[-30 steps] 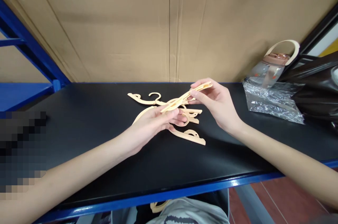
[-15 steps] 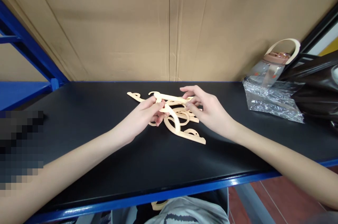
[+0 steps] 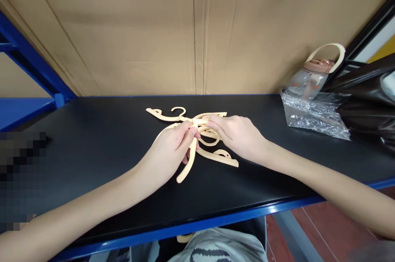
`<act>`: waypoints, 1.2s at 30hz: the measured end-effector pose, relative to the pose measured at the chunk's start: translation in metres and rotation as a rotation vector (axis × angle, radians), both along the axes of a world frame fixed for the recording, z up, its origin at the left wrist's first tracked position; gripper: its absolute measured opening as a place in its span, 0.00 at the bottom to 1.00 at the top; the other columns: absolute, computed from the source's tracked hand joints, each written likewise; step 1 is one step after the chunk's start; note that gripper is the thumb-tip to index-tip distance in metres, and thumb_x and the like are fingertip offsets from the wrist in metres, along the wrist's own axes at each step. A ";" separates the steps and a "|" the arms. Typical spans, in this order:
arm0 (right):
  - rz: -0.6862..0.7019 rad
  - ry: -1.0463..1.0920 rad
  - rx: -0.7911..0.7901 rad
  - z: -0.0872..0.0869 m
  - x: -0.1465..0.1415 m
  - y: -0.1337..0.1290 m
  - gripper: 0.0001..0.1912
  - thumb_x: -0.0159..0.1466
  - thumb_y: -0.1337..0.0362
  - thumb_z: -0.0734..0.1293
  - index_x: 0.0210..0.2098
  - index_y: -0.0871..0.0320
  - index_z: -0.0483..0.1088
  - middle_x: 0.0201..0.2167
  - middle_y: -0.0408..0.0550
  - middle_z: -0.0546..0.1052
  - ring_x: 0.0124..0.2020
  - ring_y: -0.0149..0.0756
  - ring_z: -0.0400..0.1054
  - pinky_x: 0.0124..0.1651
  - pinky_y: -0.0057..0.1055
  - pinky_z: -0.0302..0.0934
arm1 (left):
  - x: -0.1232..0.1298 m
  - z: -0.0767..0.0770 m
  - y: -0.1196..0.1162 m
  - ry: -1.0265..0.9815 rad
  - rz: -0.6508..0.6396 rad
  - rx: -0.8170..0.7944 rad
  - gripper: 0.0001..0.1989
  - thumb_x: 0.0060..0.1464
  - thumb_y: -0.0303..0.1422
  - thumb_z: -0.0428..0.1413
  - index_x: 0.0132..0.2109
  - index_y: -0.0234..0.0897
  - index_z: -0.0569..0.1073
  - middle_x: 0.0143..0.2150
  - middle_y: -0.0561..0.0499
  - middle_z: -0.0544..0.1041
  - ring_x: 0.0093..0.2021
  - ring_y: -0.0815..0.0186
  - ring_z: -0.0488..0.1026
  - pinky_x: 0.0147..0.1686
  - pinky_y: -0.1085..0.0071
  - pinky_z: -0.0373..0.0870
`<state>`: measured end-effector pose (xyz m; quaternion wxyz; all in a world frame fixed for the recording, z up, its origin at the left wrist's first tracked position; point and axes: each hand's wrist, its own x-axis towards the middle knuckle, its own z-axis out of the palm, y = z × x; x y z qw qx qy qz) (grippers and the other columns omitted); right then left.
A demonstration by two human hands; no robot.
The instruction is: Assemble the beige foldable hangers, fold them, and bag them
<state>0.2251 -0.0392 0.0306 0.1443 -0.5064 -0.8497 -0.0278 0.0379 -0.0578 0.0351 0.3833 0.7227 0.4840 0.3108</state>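
Cream plastic hanger parts (image 3: 219, 158) lie in a loose pile on the black tabletop (image 3: 129, 204), with a hook and curved arms showing. Over the pile, my left hand (image 3: 175, 140) pinches the middle of a cream hanger piece (image 3: 188, 167), whose curved arm hangs down toward the table's front. My right hand (image 3: 236, 132) is closed on another arm of this piece, just to the right of my left fingertips. Fingers cover the joint between the arms.
A clear bottle (image 3: 310, 79) with a brown lid and cream handle stands at the back right, beside crumpled clear plastic (image 3: 314, 114). Black glossy material (image 3: 367, 105) lies farther right. Cardboard (image 3: 123, 31) rises behind the table; a blue frame (image 3: 37, 60) is at left.
My right hand has closed on the held piece, from spread fingers. The piece has turned, its free arm now pointing down and left. My left hand has rolled over it.
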 end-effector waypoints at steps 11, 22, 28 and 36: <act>-0.004 0.132 -0.156 0.003 0.002 -0.004 0.21 0.72 0.57 0.50 0.41 0.52 0.73 0.26 0.43 0.74 0.28 0.34 0.68 0.27 0.27 0.48 | -0.001 -0.006 0.000 0.330 0.044 0.180 0.15 0.63 0.41 0.38 0.33 0.40 0.62 0.20 0.56 0.66 0.22 0.64 0.69 0.25 0.70 0.59; 0.154 0.394 -0.273 0.001 0.015 0.008 0.22 0.72 0.58 0.49 0.28 0.58 0.66 0.29 0.44 0.72 0.31 0.31 0.65 0.34 0.28 0.56 | 0.014 -0.002 -0.013 0.481 -0.056 0.388 0.13 0.63 0.37 0.42 0.30 0.40 0.61 0.21 0.55 0.61 0.20 0.67 0.58 0.23 0.70 0.48; -0.384 -0.014 -0.055 0.007 0.068 0.060 0.17 0.71 0.62 0.52 0.39 0.60 0.70 0.43 0.55 0.76 0.42 0.39 0.70 0.42 0.32 0.58 | -0.051 0.031 0.060 0.274 0.074 0.169 0.16 0.62 0.44 0.43 0.30 0.39 0.63 0.26 0.53 0.64 0.25 0.67 0.62 0.22 0.74 0.59; -0.516 -0.189 -0.100 -0.017 0.085 0.080 0.15 0.67 0.64 0.58 0.43 0.63 0.75 0.43 0.60 0.78 0.43 0.50 0.72 0.39 0.37 0.60 | -0.114 0.033 0.082 0.694 -0.107 -0.199 0.14 0.54 0.43 0.57 0.29 0.36 0.70 0.26 0.55 0.68 0.25 0.71 0.61 0.22 0.79 0.52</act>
